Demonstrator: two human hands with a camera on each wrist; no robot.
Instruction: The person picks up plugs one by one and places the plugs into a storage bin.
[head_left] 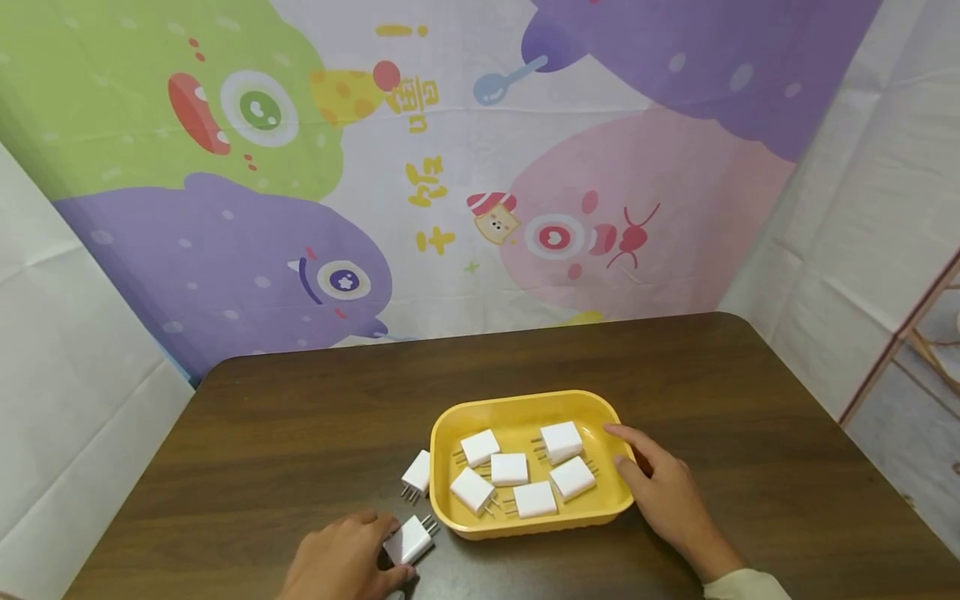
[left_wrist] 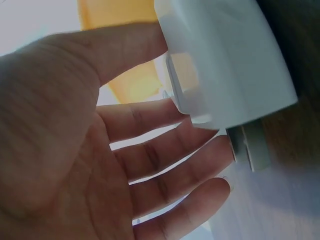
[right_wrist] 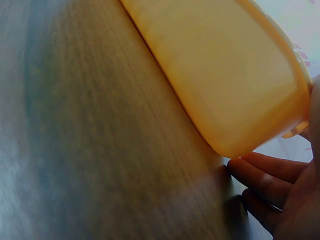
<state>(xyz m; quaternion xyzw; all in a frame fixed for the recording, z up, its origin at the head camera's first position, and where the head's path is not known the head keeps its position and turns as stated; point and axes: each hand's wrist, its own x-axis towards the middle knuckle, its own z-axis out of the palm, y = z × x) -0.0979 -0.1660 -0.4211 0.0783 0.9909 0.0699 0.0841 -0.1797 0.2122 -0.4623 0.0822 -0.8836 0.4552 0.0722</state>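
My left hand is low on the table, left of the yellow tray. Its thumb and index finger pinch a white plug adapter from either side, its metal prongs pointing toward the tray. Up close in the left wrist view, this adapter partly hides the fingertips, and the other fingers stretch out loosely. My right hand grips the tray's right end, thumb over the rim. Fingers touch the tray's outer wall near its bottom corner. Several white adapters lie loose inside the tray.
Another white adapter lies against the tray's left outside wall. Part of a pale object shows beneath the left thumb at the bottom edge. The brown wooden table backs onto a cartoon-printed cloth, with white sheets at both sides.
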